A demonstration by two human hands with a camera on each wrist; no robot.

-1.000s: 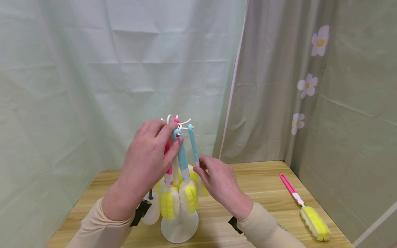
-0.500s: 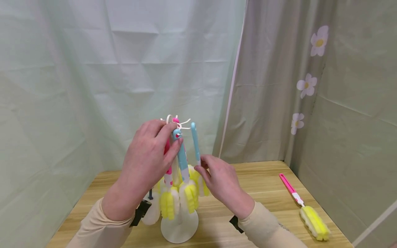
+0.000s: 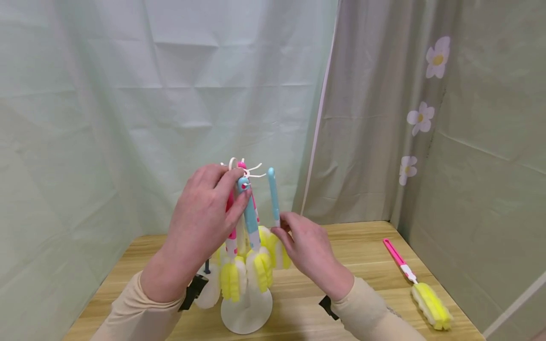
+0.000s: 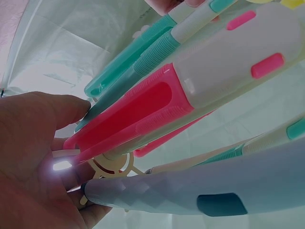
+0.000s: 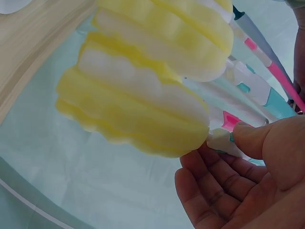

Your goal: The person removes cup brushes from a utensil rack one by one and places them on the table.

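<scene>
A white hanging rack [image 3: 246,319] with a round base stands on the table, several sponge bottle brushes hanging from its hooks. My left hand [image 3: 209,203] holds the rack's top, its thumb by the end of a hanging blue-handled brush [image 3: 250,218]. In the left wrist view, my fingers reach behind the hook ring [image 4: 114,167] beside a pink handle [image 4: 128,109]. My right hand [image 3: 307,246] pinches another blue-handled sponge brush [image 3: 274,194] low on its handle. That handle's top stands just right of a hook tip. Its yellow and white sponge head [image 5: 133,109] shows in the right wrist view.
A pink-handled sponge brush [image 3: 432,303] lies on the wooden table [image 3: 350,274] at the right. A white brush head with a dark stem [image 3: 207,286] hangs at the rack's left. Curtains [image 3: 204,94] enclose the table at the back and sides.
My right hand has moved slightly right with the blue-handled brush, whose top has come off the hook and now stands apart from it. My left hand stays in place.
</scene>
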